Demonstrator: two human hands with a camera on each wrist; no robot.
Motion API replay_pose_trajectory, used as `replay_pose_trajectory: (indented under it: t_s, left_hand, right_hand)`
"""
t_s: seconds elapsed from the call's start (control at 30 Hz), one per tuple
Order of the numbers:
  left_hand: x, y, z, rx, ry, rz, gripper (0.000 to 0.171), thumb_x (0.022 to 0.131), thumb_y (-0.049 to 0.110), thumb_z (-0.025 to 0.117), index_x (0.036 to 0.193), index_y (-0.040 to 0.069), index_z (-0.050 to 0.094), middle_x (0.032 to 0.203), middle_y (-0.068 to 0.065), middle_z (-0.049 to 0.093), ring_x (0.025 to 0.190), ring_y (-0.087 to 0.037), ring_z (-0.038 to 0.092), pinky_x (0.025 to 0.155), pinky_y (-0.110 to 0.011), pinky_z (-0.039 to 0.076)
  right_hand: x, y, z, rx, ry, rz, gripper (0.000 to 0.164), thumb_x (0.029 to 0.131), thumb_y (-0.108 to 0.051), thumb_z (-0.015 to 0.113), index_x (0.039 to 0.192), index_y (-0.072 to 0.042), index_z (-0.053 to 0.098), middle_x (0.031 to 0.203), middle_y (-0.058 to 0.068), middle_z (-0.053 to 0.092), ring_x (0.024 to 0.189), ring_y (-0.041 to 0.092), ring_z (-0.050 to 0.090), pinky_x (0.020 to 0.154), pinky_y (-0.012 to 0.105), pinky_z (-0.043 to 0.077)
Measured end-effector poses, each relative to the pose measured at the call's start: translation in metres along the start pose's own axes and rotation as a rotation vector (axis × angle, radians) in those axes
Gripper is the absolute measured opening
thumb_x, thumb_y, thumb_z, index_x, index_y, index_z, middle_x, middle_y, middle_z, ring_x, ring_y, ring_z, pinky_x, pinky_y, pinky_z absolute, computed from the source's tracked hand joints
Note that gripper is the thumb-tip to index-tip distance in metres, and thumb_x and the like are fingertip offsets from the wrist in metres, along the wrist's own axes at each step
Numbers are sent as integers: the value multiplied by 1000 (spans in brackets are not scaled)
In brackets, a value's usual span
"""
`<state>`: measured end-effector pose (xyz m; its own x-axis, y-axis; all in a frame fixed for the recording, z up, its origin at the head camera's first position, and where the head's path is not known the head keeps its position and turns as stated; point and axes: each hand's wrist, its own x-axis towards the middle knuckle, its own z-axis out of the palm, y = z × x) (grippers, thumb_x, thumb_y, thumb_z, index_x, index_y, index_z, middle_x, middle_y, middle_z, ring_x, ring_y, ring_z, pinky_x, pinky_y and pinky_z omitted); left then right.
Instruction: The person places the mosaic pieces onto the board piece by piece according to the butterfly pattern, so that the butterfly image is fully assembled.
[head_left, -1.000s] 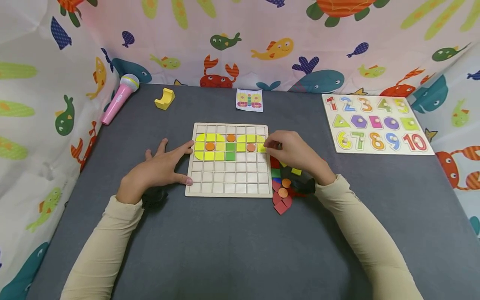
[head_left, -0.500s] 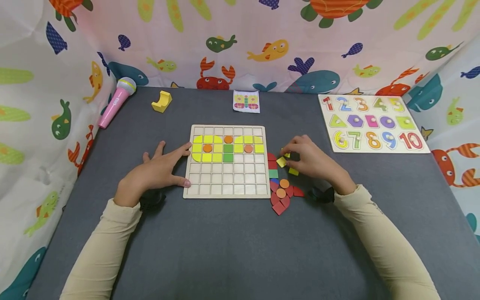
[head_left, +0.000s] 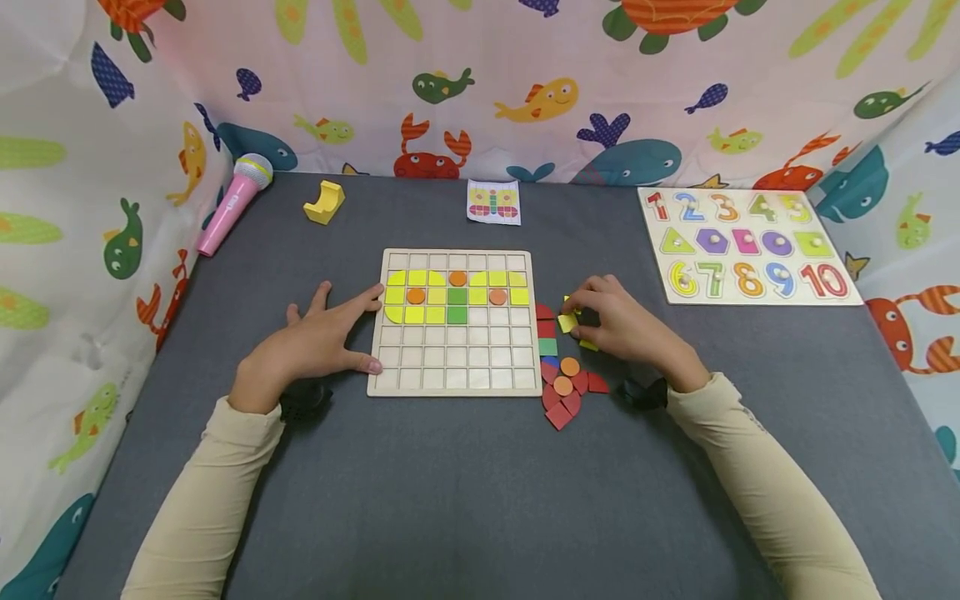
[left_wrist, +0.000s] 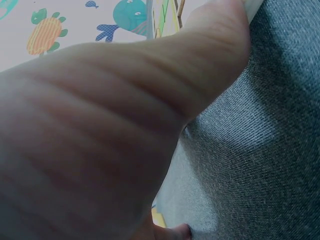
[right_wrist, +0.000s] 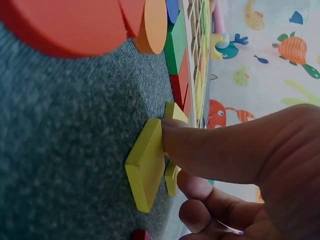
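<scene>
A wooden grid board [head_left: 457, 354] lies in the middle of the table, with yellow, orange and green tiles in its upper rows. My left hand [head_left: 300, 350] rests at its left side, fingers spread, with fingertip and thumb touching the edge. To the right of the board, my right hand [head_left: 622, 321] pinches a yellow tile [head_left: 567, 322] between thumb and finger, low over the table. Another yellow tile [right_wrist: 145, 165] lies beside the thumb in the right wrist view, and the fingertips hide part of the yellow pieces there. The left wrist view shows mostly thumb and palm.
Red tiles [head_left: 558, 415], orange discs [head_left: 569, 367] and a green tile [head_left: 547, 347] lie along the board's right edge. Behind are a butterfly pattern card [head_left: 492, 202], a yellow curved block [head_left: 324, 202], a pink microphone [head_left: 235, 204] and a number puzzle [head_left: 750, 246].
My right hand has moved off the board's right edge to the yellow tiles on the table, and one of them has shifted slightly under its fingers. The left hand stays at the board.
</scene>
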<state>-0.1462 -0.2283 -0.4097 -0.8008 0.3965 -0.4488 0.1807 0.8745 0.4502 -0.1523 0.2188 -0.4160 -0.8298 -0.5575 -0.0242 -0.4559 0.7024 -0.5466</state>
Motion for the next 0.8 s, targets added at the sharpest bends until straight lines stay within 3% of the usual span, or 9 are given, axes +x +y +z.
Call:
replay_pose_trajectory:
  t_s: [0.13, 0.3, 0.57, 0.8]
  left_hand:
    - [0, 1, -1, 3, 0, -4, 124, 85, 51, 89, 174, 20, 10, 174, -15, 29, 154, -62, -12, 106, -90, -6]
    - [-1, 1, 0, 3, 2, -2, 122, 86, 49, 89, 174, 20, 10, 174, -15, 29, 154, -62, -12, 106, -90, -5]
    - [-1, -1, -1, -4, -2, -1, 123, 85, 51, 89, 174, 20, 10, 174, -14, 29, 155, -61, -13, 106, -90, -6]
    - [0, -3, 0, -7, 0, 3, 123, 84, 54, 88, 174, 22, 10, 175, -13, 28, 155, -60, -14, 107, -89, -6]
  right_hand:
    - [-1, 2, -1, 31, 29, 48, 21, 93, 2, 80, 111, -1, 71, 106, 12, 64, 98, 30, 56, 83, 47, 49]
    - [-3, 5, -4, 79, 74, 107, 11, 97, 0, 76, 104, -4, 70, 93, 8, 66, 81, 23, 58, 70, 38, 49]
    - [6, 1, -7, 142, 133, 155, 9, 100, -3, 72, 108, -4, 75, 99, 10, 73, 86, 25, 63, 78, 41, 54]
    - [27, -19, 1, 242, 177, 193, 10, 101, -5, 71, 109, -4, 76, 103, 12, 74, 93, 28, 67, 82, 41, 56]
